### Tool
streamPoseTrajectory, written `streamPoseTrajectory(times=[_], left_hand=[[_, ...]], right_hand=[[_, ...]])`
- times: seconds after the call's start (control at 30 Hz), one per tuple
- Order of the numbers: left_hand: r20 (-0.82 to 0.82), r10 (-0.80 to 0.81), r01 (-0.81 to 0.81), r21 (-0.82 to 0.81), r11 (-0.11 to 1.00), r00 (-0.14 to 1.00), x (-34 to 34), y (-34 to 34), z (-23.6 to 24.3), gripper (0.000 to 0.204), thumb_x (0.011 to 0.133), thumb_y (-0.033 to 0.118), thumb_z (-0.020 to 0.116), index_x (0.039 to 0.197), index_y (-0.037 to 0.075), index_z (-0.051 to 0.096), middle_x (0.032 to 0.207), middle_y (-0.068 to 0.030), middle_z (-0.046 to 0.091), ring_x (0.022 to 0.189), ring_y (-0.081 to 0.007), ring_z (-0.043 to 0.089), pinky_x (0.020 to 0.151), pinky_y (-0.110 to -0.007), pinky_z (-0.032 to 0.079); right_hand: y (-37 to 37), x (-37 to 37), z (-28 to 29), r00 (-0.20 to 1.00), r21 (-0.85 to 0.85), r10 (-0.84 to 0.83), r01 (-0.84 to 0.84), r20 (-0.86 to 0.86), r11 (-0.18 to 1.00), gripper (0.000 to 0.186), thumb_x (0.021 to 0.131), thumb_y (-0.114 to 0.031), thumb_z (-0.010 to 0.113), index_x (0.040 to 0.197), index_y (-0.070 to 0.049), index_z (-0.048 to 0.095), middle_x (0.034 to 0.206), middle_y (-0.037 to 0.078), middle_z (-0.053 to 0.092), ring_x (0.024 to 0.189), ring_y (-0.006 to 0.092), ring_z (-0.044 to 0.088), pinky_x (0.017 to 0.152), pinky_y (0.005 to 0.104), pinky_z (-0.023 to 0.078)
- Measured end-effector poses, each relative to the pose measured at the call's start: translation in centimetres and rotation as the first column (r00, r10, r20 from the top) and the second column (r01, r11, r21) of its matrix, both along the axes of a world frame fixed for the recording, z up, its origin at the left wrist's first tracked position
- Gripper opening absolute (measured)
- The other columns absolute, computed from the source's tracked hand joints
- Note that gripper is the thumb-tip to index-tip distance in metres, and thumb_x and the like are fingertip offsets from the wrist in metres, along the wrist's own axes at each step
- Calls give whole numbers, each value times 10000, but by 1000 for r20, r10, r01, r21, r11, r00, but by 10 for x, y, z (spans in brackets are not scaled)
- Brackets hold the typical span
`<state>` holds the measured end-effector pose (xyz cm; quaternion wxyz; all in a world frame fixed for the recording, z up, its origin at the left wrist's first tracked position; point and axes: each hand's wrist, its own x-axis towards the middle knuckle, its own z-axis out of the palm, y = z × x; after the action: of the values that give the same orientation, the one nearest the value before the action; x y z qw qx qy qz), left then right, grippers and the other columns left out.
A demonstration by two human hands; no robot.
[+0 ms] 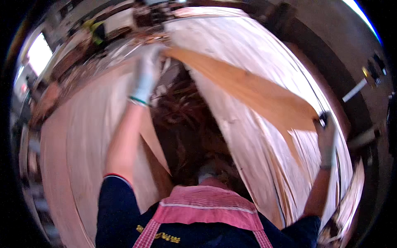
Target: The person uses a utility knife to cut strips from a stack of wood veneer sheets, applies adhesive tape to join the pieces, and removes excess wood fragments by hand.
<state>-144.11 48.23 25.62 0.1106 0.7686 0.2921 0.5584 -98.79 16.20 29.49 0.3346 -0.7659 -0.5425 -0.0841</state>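
Observation:
A long brown veneer strip (244,87) stretches diagonally between my hands, over the pale veneer stack (231,49) on the right. My left hand (145,72), in a blurred whitish glove with a green cuff, is closed on the strip's upper end, near the top corner of the left veneer stack (87,144). Gloved and at the right edge, my right hand (326,136) grips the other end; a small dark, shiny object (323,120) is at its fingers, too blurred to name.
Dark scraps (182,107) lie in the gap between the stacks. Blurred wooden piles and a yellow-green shape (98,31), unclear, are at upper left beside a bright window (39,53). Machine parts (370,76) stand at upper right, with torn veneer (351,194) at lower right.

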Motion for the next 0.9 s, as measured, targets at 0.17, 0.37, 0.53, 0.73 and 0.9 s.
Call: streamPoseTrajectory(times=[0.17,0.37,0.53,0.73,0.9], left_hand=[[-151,162,-44,585,810,975,142,77,137,455,765,-138,493,1142,75,634,1153,-89,654,1107,-274,594,992,-382,451],[-130,89,39,749,662,988,295,145,143,334,774,-16,550,1097,27,623,1082,-150,644,1081,-341,575,962,-432,437],[-104,-87,133,874,468,991,406,203,99,150,879,58,556,1004,55,639,940,-94,654,899,-247,627,831,-398,511],[-241,-344,416,635,651,907,533,297,9,411,826,-8,567,1213,117,624,1210,-74,634,1148,-269,570,1002,-419,433],[-434,-349,541,480,691,831,588,329,-88,393,857,11,545,1222,136,618,1213,-68,635,1166,-252,568,1034,-412,414]], right_hand=[[63,94,-10,956,60,-284,280,80,958,161,891,-164,656,980,-40,605,928,126,683,811,228,653,702,345,493],[41,202,16,693,333,-607,508,390,794,190,918,-220,615,1061,-95,621,969,83,650,877,241,657,729,350,521],[17,208,44,419,475,-714,544,560,692,241,927,-246,606,1099,-78,623,1072,107,630,962,267,640,797,344,515],[30,217,-41,143,346,-663,761,734,548,218,902,-252,620,1087,-140,647,1010,105,654,822,298,666,696,381,534],[87,218,-142,406,1,-688,861,602,509,149,851,-209,640,998,-187,629,951,69,643,766,290,646,606,416,512]])
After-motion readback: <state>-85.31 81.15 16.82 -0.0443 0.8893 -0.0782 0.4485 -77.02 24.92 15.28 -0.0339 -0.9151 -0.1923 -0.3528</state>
